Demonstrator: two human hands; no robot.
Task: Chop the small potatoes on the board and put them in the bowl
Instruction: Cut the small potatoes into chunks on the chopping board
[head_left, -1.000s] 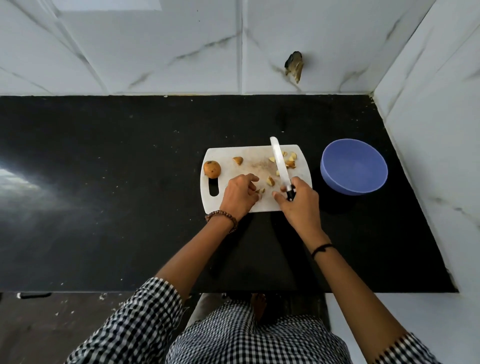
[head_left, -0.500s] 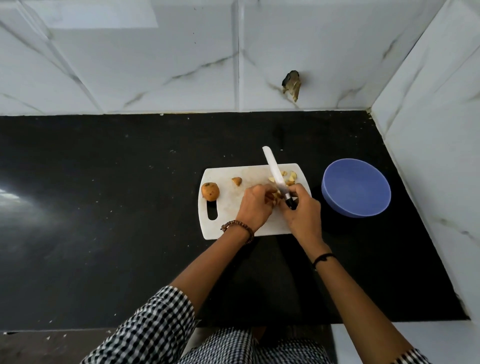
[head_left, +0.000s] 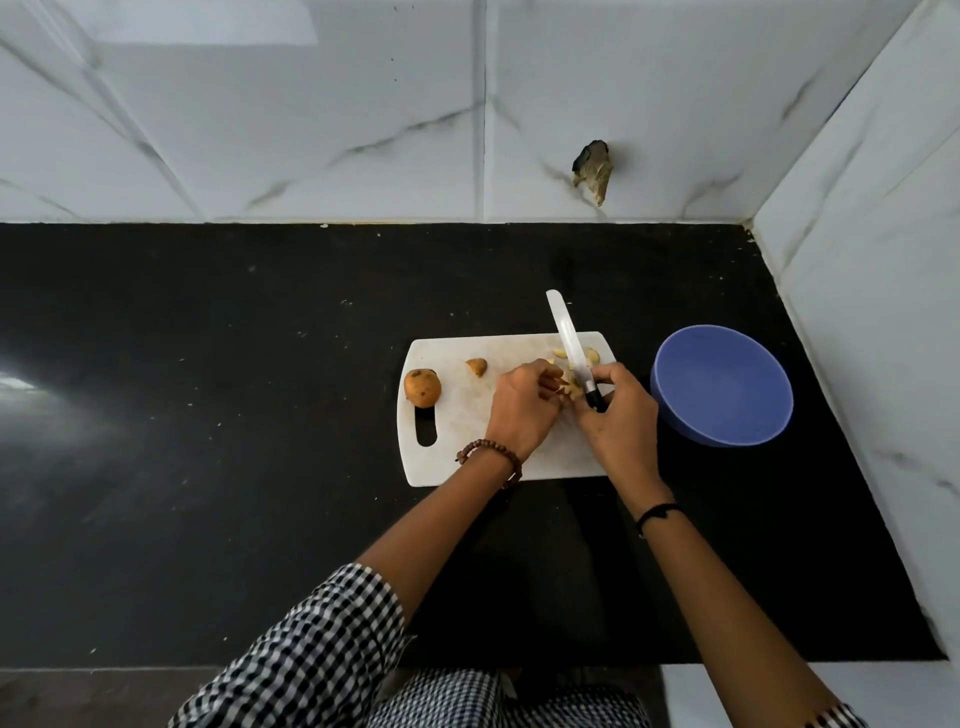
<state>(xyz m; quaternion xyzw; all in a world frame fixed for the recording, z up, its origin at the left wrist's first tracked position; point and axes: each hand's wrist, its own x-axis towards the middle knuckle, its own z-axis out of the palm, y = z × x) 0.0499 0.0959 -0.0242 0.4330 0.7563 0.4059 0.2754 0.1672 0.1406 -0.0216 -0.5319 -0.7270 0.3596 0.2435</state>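
Your right hand (head_left: 618, 421) is clenched around the black handle of the knife (head_left: 569, 343). Most of that handle is buried in your grip, and the white blade points away from you, its tip reaching past the far edge of the cutting board (head_left: 457, 452). Your left hand (head_left: 524, 410) has its fingers curled around a few cut pieces (head_left: 563, 387) right against the blade. The back of the hand hides how many it holds and whether they rest on the board. More loose chunks (head_left: 589, 355) lie at the board's far right corner, partly behind the blade. A whole potato (head_left: 422, 387) sits just above the handle slot at the left end, with a potato half (head_left: 477, 367) near it. The blue bowl (head_left: 722, 384) stands just beside the board on your right, on the black counter (head_left: 208, 415), and its inside shows only blue. Your sleeves are cut off at the bottom edge.
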